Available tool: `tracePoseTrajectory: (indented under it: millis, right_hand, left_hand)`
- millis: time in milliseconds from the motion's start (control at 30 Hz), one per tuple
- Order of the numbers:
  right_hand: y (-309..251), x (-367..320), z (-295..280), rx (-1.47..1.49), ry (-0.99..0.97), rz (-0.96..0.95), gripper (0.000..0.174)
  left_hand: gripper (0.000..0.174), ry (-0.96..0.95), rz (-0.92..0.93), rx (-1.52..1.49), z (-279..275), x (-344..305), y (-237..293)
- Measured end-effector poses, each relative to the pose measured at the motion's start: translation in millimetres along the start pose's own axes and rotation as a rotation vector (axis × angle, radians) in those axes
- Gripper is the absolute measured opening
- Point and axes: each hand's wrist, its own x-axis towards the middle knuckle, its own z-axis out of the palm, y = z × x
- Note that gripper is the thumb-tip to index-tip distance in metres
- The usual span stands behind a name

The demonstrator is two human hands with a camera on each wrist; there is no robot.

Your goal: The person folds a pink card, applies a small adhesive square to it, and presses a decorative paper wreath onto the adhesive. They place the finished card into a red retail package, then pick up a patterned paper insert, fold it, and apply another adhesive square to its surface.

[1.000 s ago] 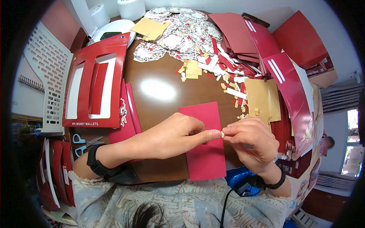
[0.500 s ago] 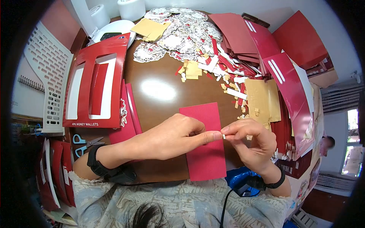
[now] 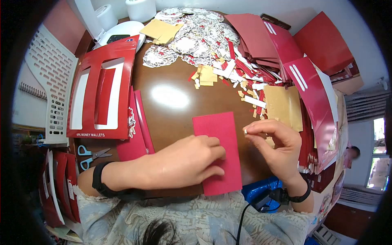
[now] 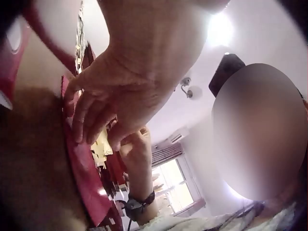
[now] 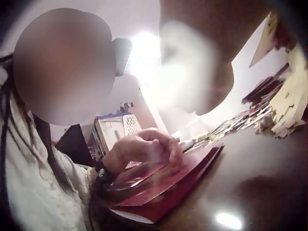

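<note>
The left hand hides part of the red card beneath it from us; the white scrap at the right hand's fingertips is too small for us to identify.

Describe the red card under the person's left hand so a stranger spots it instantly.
On the brown table, come to the near edge. There, the left hand lies over part of a long, plain red card, with the right hand beyond its right side. Unlike the lettered red pack and the red pieces beside it, the card lies on its own, its visible face unprinted.
</note>
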Motion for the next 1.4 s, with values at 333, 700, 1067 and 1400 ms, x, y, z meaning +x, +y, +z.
tracePoseTrajectory:
  millis: [333, 700, 1067, 1400]
  right_hand:
    - [14, 4, 28, -0.468, -0.144, -0.291, 0.026]
    - [27, 9, 40, -0.562, -0.124, -0.341, 0.023]
    - [32, 10, 44, -0.63, -0.127, -0.411, 0.024]
    - [25, 13, 47, -0.676, -0.131, -0.397, 0.021]
  left_hand:
    - [0.036, -0.089, 0.03, 0.573, 23, -16, 29]
    - [0.035, -0.02, 0.056, 0.602, 31, -16, 28]
    - [0.037, -0.011, 0.039, 0.617, 32, -17, 29]
    - [0.036, -0.009, 0.027, 0.609, 31, -17, 31]
